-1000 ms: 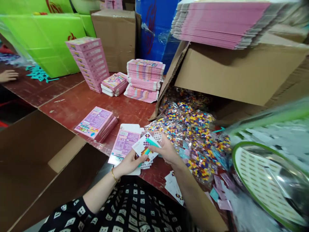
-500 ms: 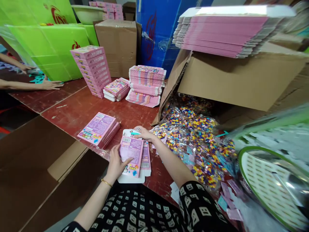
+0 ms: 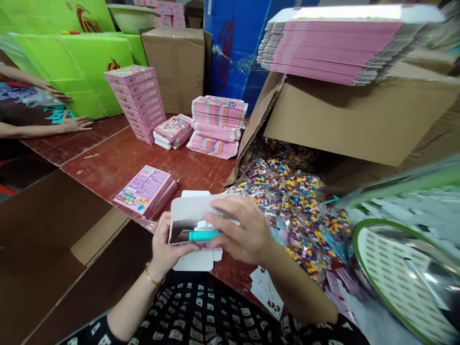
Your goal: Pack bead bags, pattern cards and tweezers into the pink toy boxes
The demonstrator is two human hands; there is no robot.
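My left hand [image 3: 166, 251] grips a small pink carton [image 3: 190, 211] by its side, tilted up with its open end and white inner flap facing me. My right hand [image 3: 240, 230] is at that opening, its fingers closed round a teal stick-shaped piece [image 3: 201, 235] and some white material partly inside the carton. How deep these sit is hidden by my fingers. Under the held carton lie more flat pink cartons with white flaps [image 3: 194, 261]. To the left, two closed pink boxes [image 3: 143, 189] are stacked, purple printed side up.
A heap of clear bags with coloured pieces [image 3: 298, 215] spills from a cardboard box [image 3: 352, 120]. Folded cartons [image 3: 330, 50] lie on top. Stacked pink boxes [image 3: 138, 103] and flat cartons [image 3: 217, 122] stand behind. A green-rimmed basket [image 3: 391, 273] is right; another person's hand [image 3: 77, 123] is left.
The carton has been lifted and tilted with its open end towards me. My right hand has come from behind it to the opening, bringing the teal piece. The co-worker's far hand moved right.
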